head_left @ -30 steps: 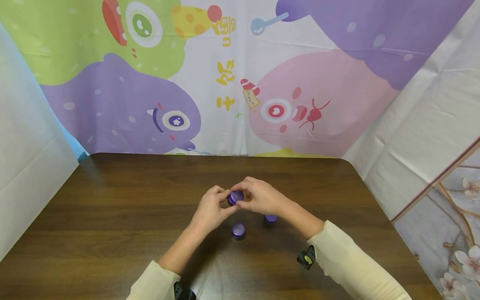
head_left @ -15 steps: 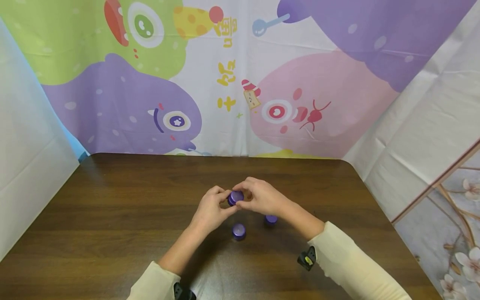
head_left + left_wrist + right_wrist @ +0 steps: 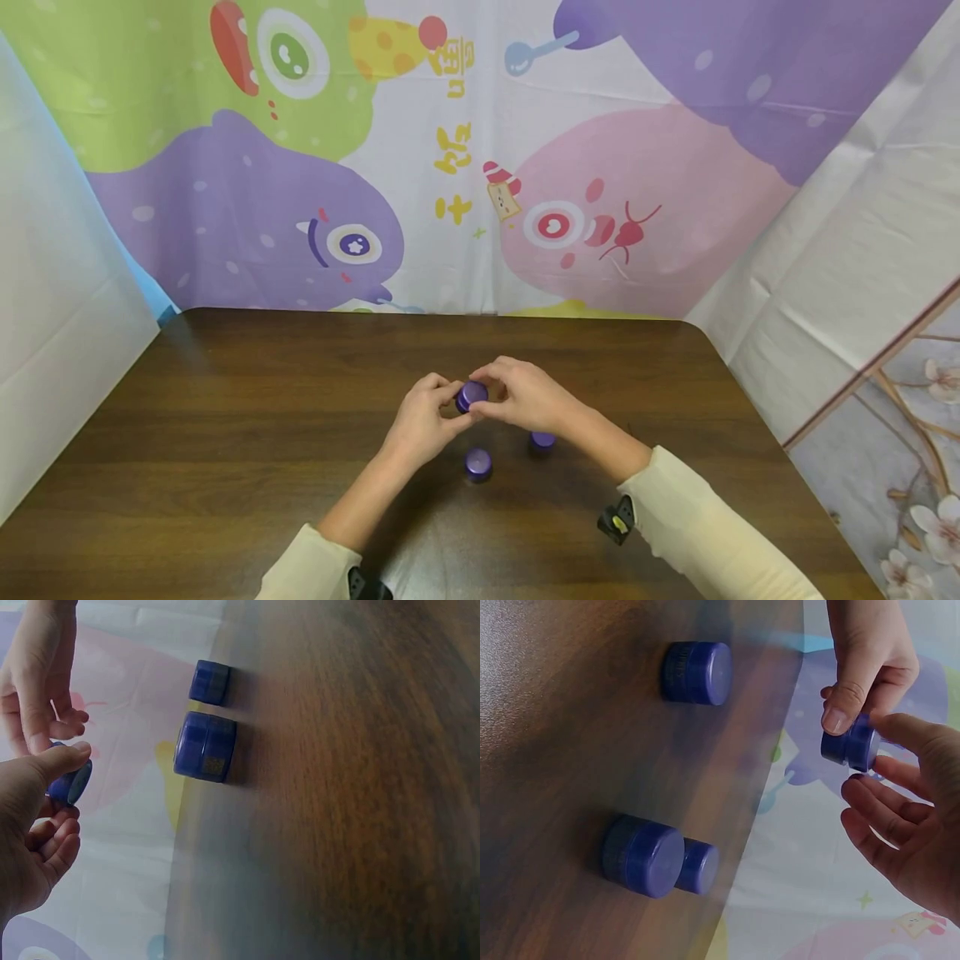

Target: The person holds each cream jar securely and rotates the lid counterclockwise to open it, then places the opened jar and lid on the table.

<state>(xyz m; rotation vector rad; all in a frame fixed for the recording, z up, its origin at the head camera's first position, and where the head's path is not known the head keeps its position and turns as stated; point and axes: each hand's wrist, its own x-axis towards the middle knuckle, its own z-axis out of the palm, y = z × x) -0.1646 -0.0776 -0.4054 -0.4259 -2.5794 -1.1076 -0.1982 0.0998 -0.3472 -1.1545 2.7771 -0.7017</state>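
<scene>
Above the table, both hands hold one small purple-blue lidded jar [image 3: 472, 395] between them. My left hand [image 3: 422, 422] grips its lower part, the thumb lying along the side in the right wrist view. On the lid side, the fingertips and thumb of my right hand [image 3: 527, 395] pinch the jar; its other fingers are loosely bent in the right wrist view. The lid [image 3: 867, 742] and base show as two bands with a thin seam between them. Below the hands, a similar jar [image 3: 477, 463] stands on the table, and another jar [image 3: 542, 439] is partly hidden by the right forearm.
The right wrist view shows three jars standing on the brown wooden table [image 3: 225, 467]: one jar [image 3: 697, 673] by itself, a jar [image 3: 645, 855] in front of a smaller-looking jar [image 3: 699, 866]. A cartoon-printed curtain [image 3: 450, 267] hangs behind the table's far edge.
The right hand's fingertips have shifted very slightly to the right at the lid. The left hand keeps its grip, and the jars on the table stay where they were.
</scene>
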